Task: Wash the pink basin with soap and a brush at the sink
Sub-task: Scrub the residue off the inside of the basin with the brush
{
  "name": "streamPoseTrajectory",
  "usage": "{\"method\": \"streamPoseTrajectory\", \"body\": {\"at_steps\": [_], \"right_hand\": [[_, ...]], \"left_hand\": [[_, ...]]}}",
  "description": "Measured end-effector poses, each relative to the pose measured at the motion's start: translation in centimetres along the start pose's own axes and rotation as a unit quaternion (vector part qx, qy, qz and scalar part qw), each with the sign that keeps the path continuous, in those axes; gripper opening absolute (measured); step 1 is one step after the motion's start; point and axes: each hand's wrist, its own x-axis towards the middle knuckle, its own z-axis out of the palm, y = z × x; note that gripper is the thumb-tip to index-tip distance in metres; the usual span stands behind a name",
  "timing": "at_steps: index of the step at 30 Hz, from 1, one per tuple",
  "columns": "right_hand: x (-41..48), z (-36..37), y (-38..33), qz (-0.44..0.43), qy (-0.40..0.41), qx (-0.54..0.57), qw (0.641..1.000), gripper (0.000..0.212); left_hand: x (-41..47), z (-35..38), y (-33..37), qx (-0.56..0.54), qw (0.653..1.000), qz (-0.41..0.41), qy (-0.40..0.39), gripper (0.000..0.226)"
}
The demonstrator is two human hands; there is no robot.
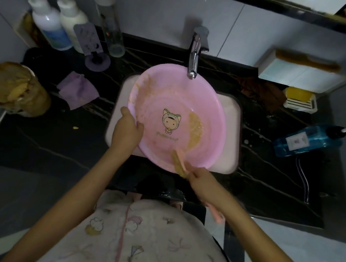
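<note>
We grip the pink basin (179,101) by its near-left rim with our left hand (128,127) — thumb inside the bowl, fingers wrapped round the outside of the edge. The basin rests tilted in the pale sink (230,137), its far rim right under the spout of the chrome faucet (195,54). Our right hand (202,182) is clenched round the pink brush (178,163). Its yellowish bristle head lies against the basin's near inner wall, and the end of the handle pokes out behind the hand. Yellow-brown smears (194,129) streak the basin — one just right of the cartoon figure (170,120) on its bottom, another up the far-left wall. On the dark counter (59,151) to the right, a blue pump bottle (307,140) lies on its side, and a yellow block (298,94) sits in a white holder near the wall. To the left lies a crumpled purple cloth (78,90), with two white pump bottles (48,24) behind it.
</note>
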Motion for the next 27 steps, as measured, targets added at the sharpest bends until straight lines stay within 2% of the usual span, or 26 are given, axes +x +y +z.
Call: {"method": "streamPoseTrajectory", "body": {"at_steps": [3, 6, 8, 12, 14, 16, 18, 20, 22, 25, 27], "right_hand": [[0.1, -1.0, -0.1, 0.038, 0.003, 0.015, 0.999, 0.04], [0.6, 1.8, -5.8, -0.042, -0.012, 0.063, 0.997, 0.037], [1.1, 4.0, -7.6, -0.066, -0.01, 0.069, 0.995, 0.034], [0.3, 1.7, -3.0, -0.007, -0.006, -0.026, 1.0, 0.04], [0.4, -0.5, 0.0, 0.05, 0.038, -0.134, 0.989, 0.039], [0.6, -0.8, 0.0, 0.063, 0.07, -0.169, 0.981, 0.042], [0.6, 0.7, -2.6, 0.009, 0.066, -0.117, 0.991, 0.049], [0.4, 3.4, -5.8, -0.061, 0.049, -0.054, 0.996, 0.041], [0.2, 4.9, -6.8, -0.097, 0.048, -0.047, 0.993, 0.037], [-0.1, 2.7, -3.6, -0.04, 0.033, -0.078, 0.996, 0.04], [-0.1, 0.5, -0.9, 0.037, 0.049, -0.161, 0.985, 0.034]], "left_hand": [[0.2, 0.0, 0.3, 0.01, 1.0, 0.003, 0.005, 0.04], [0.2, 0.3, 0.0, 0.005, 1.0, -0.005, 0.007, 0.042], [0.0, 0.3, -0.5, -0.009, 1.0, -0.01, 0.009, 0.043], [0.3, -0.1, -0.9, -0.02, 1.0, -0.005, 0.003, 0.046], [0.4, -0.1, -1.0, -0.02, 1.0, -0.004, 0.0, 0.047], [0.3, -0.2, -1.0, -0.015, 1.0, -0.002, 0.001, 0.047], [0.2, -0.1, -0.7, -0.01, 1.0, 0.0, 0.006, 0.048], [0.2, 0.0, -0.6, 0.001, 1.0, -0.005, 0.011, 0.048], [0.2, 0.1, -0.8, 0.003, 1.0, -0.012, 0.013, 0.048], [0.5, 0.0, -1.3, -0.007, 1.0, -0.008, 0.006, 0.048], [0.6, -0.1, -1.4, -0.009, 1.0, -0.01, 0.004, 0.048]]}}
